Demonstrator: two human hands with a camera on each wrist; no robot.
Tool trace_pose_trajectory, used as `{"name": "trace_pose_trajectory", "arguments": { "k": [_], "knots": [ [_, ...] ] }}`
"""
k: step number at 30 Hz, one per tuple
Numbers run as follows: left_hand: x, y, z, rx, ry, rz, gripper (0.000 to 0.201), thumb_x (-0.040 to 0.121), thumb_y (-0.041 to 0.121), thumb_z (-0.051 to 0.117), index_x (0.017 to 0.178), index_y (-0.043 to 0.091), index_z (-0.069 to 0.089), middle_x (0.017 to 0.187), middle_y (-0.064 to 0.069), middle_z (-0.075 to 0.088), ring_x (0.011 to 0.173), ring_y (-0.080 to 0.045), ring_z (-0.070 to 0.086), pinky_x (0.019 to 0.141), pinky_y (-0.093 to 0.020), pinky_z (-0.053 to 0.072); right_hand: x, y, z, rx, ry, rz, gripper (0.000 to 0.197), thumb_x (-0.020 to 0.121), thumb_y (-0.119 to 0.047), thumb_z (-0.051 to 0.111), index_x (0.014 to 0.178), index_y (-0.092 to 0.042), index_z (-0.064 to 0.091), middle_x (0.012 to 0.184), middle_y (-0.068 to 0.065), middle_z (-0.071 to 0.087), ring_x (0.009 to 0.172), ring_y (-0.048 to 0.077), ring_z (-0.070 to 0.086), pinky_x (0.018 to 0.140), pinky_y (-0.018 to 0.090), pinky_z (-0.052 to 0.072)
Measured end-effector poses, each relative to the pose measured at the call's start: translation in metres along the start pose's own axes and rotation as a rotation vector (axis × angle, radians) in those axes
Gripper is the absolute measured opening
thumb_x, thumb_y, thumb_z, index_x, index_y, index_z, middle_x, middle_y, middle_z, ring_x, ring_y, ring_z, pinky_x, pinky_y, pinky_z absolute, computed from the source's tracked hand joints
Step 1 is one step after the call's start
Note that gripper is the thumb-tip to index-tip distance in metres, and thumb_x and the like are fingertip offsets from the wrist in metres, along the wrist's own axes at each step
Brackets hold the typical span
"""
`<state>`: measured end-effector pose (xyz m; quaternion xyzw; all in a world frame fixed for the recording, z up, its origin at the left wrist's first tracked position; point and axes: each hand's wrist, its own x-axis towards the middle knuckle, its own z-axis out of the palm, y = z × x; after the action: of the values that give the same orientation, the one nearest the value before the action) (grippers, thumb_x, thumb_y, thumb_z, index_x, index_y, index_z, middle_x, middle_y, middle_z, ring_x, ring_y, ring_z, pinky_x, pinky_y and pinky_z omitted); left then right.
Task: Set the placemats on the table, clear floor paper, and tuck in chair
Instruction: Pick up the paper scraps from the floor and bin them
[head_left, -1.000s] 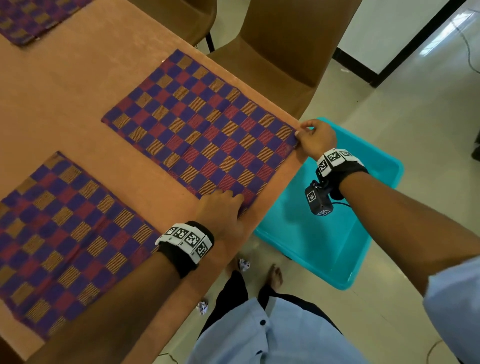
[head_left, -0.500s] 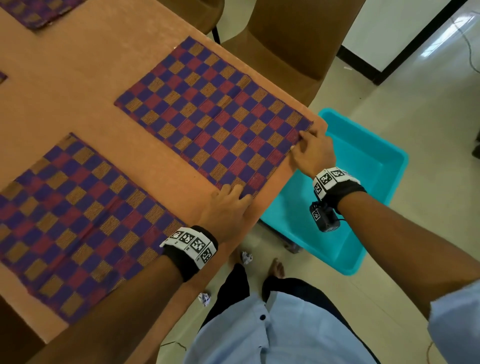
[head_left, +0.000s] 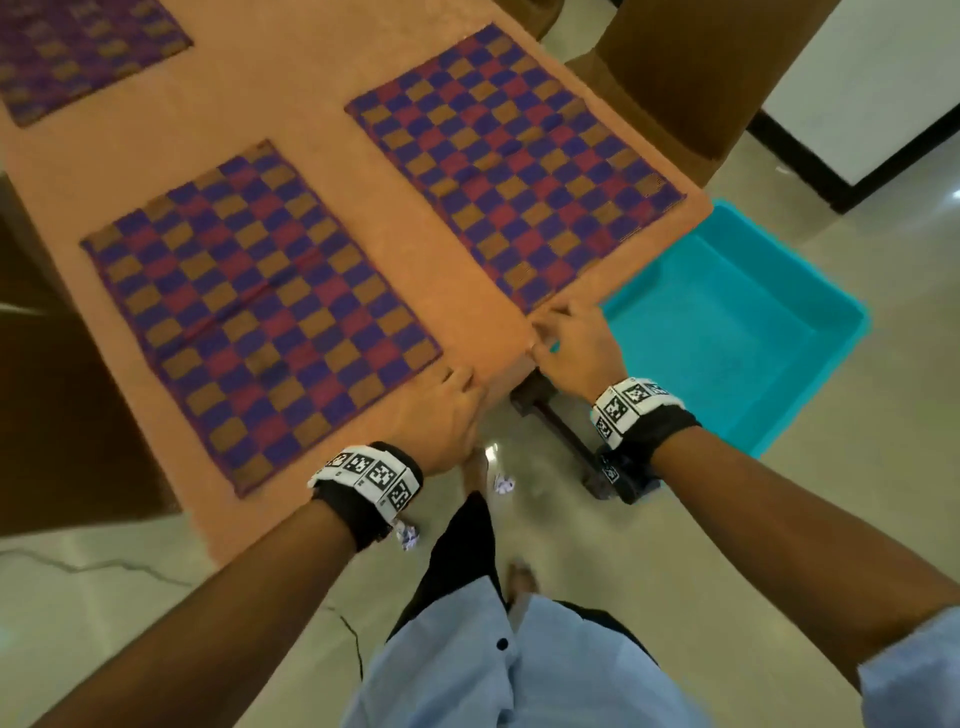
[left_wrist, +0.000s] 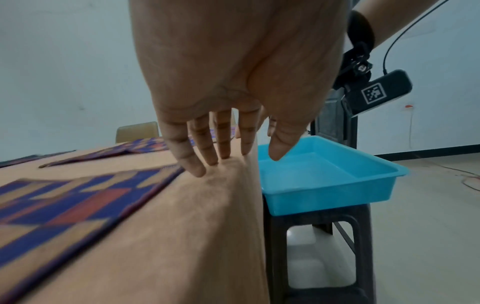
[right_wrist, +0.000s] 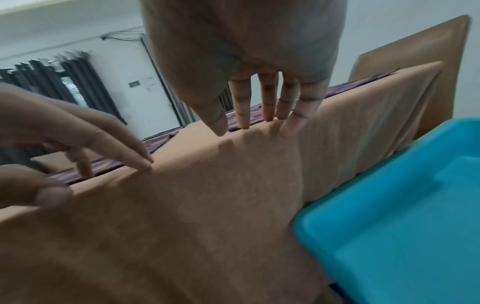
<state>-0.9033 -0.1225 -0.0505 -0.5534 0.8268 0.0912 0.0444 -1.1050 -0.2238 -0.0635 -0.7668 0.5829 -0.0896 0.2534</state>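
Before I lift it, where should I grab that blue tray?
Take the blue tray by its turned-out rim, at two opposite ends, coming from the open floor side; its walls are smooth and sloped, and the tablecloth crowds the other side.

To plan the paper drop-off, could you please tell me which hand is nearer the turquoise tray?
Right. The right hand rests its fingertips on the table edge, just beside the turquoise tray; the left hand touches the same edge farther from it.

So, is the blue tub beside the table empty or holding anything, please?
Empty, as far as visible: the blue tub shows only bare plastic inside, nothing in it.
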Motion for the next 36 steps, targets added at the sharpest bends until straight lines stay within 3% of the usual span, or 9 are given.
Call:
{"name": "trace_pose_trajectory", "arguments": {
  "k": [2,5,12,15,20,23,27,33,36],
  "knots": [
    [-0.029,0.013,0.015,-0.081,0.032,-0.079,0.028,0.080,0.029,0.050,0.094,0.011,0.066,0.110,-0.010,0.061,0.094,-0.031,0.054,0.073,-0.042,0.046,-0.030,-0.008,0.019,0.030,-0.025,-0.061,0.039,0.085,-0.034,0.066,0.119,-0.016,0.070,0.129,0.012,0.057,0.119,0.035,0.052,0.103,0.043,0.045],
    [-0.067,0.036,0.042,-0.306,0.019,-0.227,0.042,0.080,0.032,0.049,0.111,0.010,0.066,0.116,-0.011,0.061,0.100,-0.033,0.055,0.080,-0.044,0.051,-0.080,-0.011,0.052,0.110,-0.051,-0.096,0.033,0.085,-0.028,0.069,0.115,-0.013,0.073,0.129,0.014,0.059,0.115,0.033,0.055,0.103,0.037,0.041],
    [-0.156,0.066,0.146,-0.750,-0.369,-0.592,0.023,0.088,0.029,0.062,0.108,0.023,0.069,0.100,0.003,0.066,0.101,-0.024,0.065,0.079,-0.027,0.043,-0.200,0.019,0.151,0.234,-0.489,0.194,0.019,0.090,-0.027,0.064,0.105,-0.022,0.076,0.108,0.000,0.074,0.099,0.020,0.068,0.093,0.032,0.052],
    [-0.197,0.070,0.211,-0.773,-0.566,-0.666,0.023,0.087,0.024,0.063,0.109,0.022,0.070,0.109,-0.003,0.071,0.107,-0.025,0.064,0.091,-0.031,0.048,-0.248,0.046,0.215,0.214,-0.681,0.317,0.022,0.090,-0.019,0.060,0.106,-0.020,0.075,0.120,0.002,0.070,0.111,0.023,0.064,0.096,0.028,0.046],
    [-0.233,0.055,0.309,-0.703,-0.720,-0.613,0.020,0.089,0.021,0.061,0.107,0.018,0.070,0.114,-0.005,0.070,0.110,-0.027,0.062,0.090,-0.029,0.046,-0.284,0.094,0.327,0.177,-0.852,0.458,0.018,0.089,-0.026,0.058,0.099,-0.027,0.073,0.125,-0.001,0.065,0.115,0.023,0.061,0.093,0.025,0.044],
    [-0.236,0.036,0.354,-0.678,-0.726,-0.604,0.027,0.084,0.030,0.056,0.104,0.019,0.070,0.114,-0.004,0.070,0.109,-0.027,0.063,0.092,-0.031,0.048,-0.278,0.119,0.378,0.195,-0.834,0.502,0.010,0.089,-0.029,0.062,0.095,-0.032,0.070,0.124,-0.003,0.067,0.115,0.020,0.062,0.096,0.025,0.046],
    [-0.211,-0.001,0.442,-0.680,-0.649,-0.646,0.017,0.085,0.026,0.058,0.098,0.023,0.069,0.102,-0.002,0.070,0.104,-0.026,0.064,0.087,-0.030,0.049,-0.232,0.163,0.450,0.136,-0.734,0.438,0.029,0.095,-0.031,0.061,0.123,-0.024,0.065,0.135,0.002,0.060,0.127,0.022,0.054,0.107,0.028,0.039],
    [-0.166,-0.054,0.605,-0.652,-0.481,-0.646,0.029,0.078,0.046,0.048,0.092,0.033,0.070,0.108,0.000,0.072,0.107,-0.025,0.064,0.095,-0.034,0.047,-0.124,0.243,0.573,0.037,-0.522,0.376,0.068,0.092,-0.030,0.063,0.153,-0.030,0.033,0.164,0.006,0.022,0.148,0.029,0.030,0.120,0.036,0.028],
    [-0.155,-0.064,0.666,-0.763,-0.357,-0.713,0.013,0.073,0.040,0.051,0.076,0.039,0.064,0.093,0.003,0.071,0.092,-0.022,0.066,0.086,-0.034,0.050,-0.071,0.281,0.640,-0.107,-0.528,0.295,0.087,0.091,-0.033,0.065,0.158,-0.039,0.009,0.168,0.006,-0.008,0.155,0.030,-0.002,0.126,0.048,0.010]
  ]
}}
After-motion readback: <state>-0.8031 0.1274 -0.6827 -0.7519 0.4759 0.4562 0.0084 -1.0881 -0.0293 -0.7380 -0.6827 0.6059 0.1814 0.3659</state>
